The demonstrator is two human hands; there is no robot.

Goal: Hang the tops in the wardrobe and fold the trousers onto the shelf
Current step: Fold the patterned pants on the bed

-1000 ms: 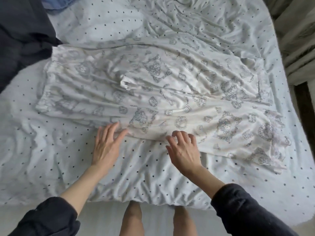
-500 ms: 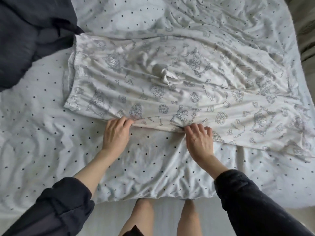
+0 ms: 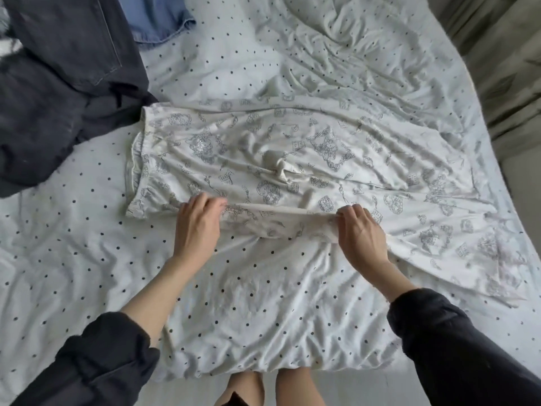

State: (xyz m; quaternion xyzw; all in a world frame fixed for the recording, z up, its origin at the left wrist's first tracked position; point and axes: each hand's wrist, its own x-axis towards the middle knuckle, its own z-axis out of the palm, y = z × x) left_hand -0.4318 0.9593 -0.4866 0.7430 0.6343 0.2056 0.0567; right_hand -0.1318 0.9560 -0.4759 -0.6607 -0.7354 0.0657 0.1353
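White trousers (image 3: 307,153) with a grey line print lie spread across the dotted bed sheet (image 3: 263,303), waistband to the left, legs running right. My left hand (image 3: 197,227) pinches the near edge of the trousers close to the waistband. My right hand (image 3: 361,234) grips the same near edge further right. The cloth between both hands is lifted off the sheet and pulled taut into a fold line.
Dark grey garments (image 3: 58,83) lie heaped at the upper left, touching the trousers' waistband corner. A blue garment (image 3: 159,20) lies at the top. An olive curtain or cover (image 3: 503,68) hangs past the bed's right edge. My bare legs (image 3: 269,388) stand against the near bed edge.
Both hands went from lying flat by the near trouser edge to gripping it, and now lift it off the sheet and stretch it between them.
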